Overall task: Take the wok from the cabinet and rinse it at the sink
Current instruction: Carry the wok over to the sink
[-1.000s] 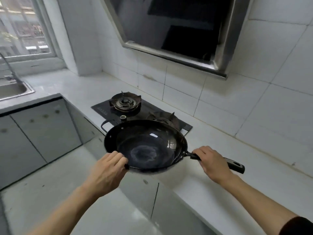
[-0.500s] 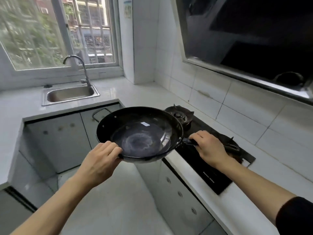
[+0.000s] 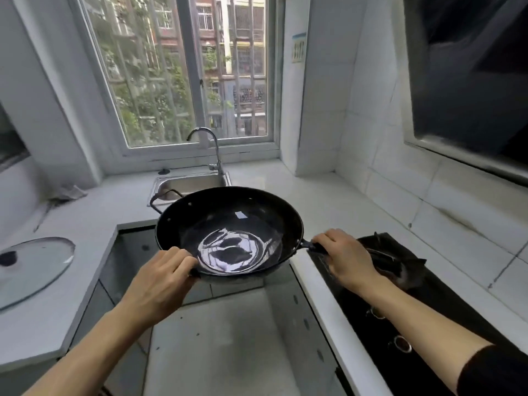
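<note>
Black wok [image 3: 228,224] held level in the air, mouth up, in front of the sink [image 3: 190,184] and partly overlapping its near edge in view. Long axis runs left-right: stick handle points right, loop handle points back-left toward the sink. Right hand [image 3: 347,258] wrapped closed around the stick handle. Left hand [image 3: 163,278] clamped on the near-left rim. Faucet [image 3: 213,147] stands behind the sink.

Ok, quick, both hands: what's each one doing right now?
Left hand: closed on the near rim of the wok.
Right hand: closed on the wok's long handle.
</note>
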A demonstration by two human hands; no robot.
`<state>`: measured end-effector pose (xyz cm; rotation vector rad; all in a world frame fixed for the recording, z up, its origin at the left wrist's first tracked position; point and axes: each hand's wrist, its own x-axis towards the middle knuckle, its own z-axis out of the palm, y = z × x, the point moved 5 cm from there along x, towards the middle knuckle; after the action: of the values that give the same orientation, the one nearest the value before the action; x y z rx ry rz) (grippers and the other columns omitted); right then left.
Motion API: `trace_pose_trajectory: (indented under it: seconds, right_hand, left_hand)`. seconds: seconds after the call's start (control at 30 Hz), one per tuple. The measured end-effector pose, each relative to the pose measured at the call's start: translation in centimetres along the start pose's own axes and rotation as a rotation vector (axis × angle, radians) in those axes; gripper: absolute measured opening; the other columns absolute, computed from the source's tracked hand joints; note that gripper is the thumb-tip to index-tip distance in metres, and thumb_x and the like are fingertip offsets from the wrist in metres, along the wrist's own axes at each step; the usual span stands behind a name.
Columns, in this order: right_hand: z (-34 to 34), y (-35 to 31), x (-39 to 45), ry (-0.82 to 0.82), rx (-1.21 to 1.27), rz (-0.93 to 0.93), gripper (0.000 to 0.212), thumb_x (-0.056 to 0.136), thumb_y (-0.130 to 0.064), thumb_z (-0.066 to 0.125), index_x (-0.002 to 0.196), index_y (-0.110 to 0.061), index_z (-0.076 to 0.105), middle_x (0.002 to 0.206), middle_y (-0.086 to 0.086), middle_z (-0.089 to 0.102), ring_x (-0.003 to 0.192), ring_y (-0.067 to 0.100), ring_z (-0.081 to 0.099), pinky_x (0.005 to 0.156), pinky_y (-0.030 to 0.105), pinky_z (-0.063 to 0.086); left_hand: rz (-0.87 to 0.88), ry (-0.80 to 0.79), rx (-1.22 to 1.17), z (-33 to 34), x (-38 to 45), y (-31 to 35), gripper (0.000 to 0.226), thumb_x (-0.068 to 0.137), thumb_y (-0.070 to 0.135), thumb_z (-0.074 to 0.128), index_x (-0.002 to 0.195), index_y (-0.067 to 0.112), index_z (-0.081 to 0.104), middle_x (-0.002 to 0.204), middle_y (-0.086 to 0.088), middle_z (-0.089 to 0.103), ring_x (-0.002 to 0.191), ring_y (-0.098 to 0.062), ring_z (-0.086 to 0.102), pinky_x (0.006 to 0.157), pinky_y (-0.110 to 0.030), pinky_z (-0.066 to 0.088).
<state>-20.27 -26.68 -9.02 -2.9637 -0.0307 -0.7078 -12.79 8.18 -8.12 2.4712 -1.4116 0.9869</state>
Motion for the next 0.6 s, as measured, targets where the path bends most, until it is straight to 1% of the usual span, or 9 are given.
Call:
trace_pose_trajectory:
  seconds: [0.17,0.27,0.43,0.6]
  right_hand:
    - [3.9,-0.1,5.8,-0.016,-0.001,-0.040,0.036,0.071,-0.002,0.070,0.099,-0.023,0.061,0.088,-0.002,0.059,0.080,0.026,0.057,0.057,0.033,0.045]
    - [6.8,-0.5,9.3,-0.040,-0.027,-0.058,0.033,0.076,-0.005,0.071,0.098,-0.026,0.060,0.089,-0.005,0.059,0.079,0.022,0.056,0.056,0.031,0.042]
    - [11.0,-1.4,15.5,-0.087,-0.061,-0.031,0.031,0.079,-0.008,0.070,0.098,-0.029,0.059,0.089,-0.005,0.058,0.076,0.022,0.057,0.056,0.033,0.046]
    - [14.1,-3.1,22.5,-0.101,-0.099,-0.006,0.028,0.079,-0.009,0.069,0.097,-0.028,0.059,0.087,-0.005,0.057,0.074,0.023,0.056,0.055,0.033,0.045]
  left_hand:
    - [-0.034,0.004,0.005,2.5,0.9,-4.6,0.010,0.092,0.023,0.054,0.090,0.013,0.055,0.086,-0.002,0.056,0.073,-0.026,0.052,0.066,-0.033,0.043]
    - [-0.053,-0.011,0.007,5.2,0.8,-7.8,0.014,0.094,0.026,0.053,0.091,0.013,0.055,0.087,-0.001,0.056,0.074,-0.025,0.052,0.067,-0.032,0.044]
    - [-0.045,-0.063,-0.007,9.5,1.9,-14.8,0.018,0.092,0.029,0.052,0.094,0.012,0.058,0.090,-0.002,0.058,0.076,-0.023,0.053,0.067,-0.032,0.044]
    - [-0.062,-0.069,-0.048,12.8,3.4,-22.4,0.014,0.091,0.030,0.053,0.093,0.016,0.054,0.091,0.002,0.054,0.077,-0.019,0.049,0.071,-0.026,0.035]
